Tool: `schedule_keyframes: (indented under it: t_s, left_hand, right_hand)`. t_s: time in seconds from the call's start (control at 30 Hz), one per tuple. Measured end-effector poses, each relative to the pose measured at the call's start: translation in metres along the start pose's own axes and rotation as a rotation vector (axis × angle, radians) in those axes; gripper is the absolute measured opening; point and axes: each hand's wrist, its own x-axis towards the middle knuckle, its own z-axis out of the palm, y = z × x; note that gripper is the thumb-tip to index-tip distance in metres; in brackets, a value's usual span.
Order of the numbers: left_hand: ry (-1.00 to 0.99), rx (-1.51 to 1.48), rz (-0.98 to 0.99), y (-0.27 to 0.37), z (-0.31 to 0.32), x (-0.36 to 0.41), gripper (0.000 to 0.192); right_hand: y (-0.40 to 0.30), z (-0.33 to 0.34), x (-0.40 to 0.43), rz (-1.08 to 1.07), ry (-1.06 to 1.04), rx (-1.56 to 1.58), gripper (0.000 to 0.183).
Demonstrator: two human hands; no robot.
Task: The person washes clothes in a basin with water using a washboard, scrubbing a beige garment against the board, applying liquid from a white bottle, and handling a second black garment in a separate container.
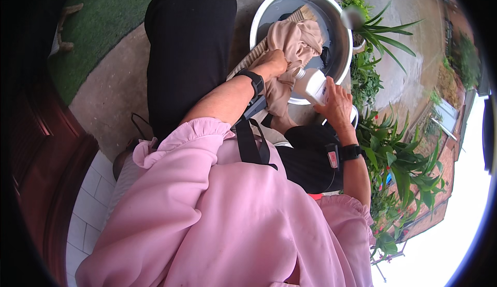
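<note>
A beige cloth garment (pixel 297 38) lies bunched on a ridged washboard (pixel 252 56) that leans across a metal basin (pixel 259 8). One end of the cloth hangs over the near rim. My left hand (pixel 273 64) grips a fold of this cloth, fingers curled in. In my right hand (pixel 337 101) is a white plastic bottle (pixel 312 87), held near its base and tilted so its neck points at the cloth by my left hand. Whether the neck is capped is unclear. Greyish water (pixel 271 11) stands in the basin, with a dark item (pixel 325 56) partly in it.
Potted plants (pixel 359 38) and leafy, red-flowered plants (pixel 404 158) line the right side. My black-clothed leg (pixel 190 54) extends left of the basin. Green artificial turf (pixel 101 34) covers ground farther left, with wet concrete (pixel 404 15) beyond the plants. A dark red door (pixel 42 139) stands at lower left.
</note>
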Motion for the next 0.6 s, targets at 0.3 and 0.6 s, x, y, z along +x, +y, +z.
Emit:
schedule_keyframes:
  t_s: [0.3, 0.6]
  left_hand:
    - [0.023, -0.032, 0.043, 0.003, -0.004, -0.008, 0.016]
    - [-0.047, -0.069, -0.014, -0.004, 0.001, 0.004, 0.023]
  right_hand:
    - [0.001, 0.005, 0.009, 0.046, 0.009, 0.035, 0.091]
    - [-0.002, 0.014, 0.015, 0.025, 0.007, 0.041, 0.090]
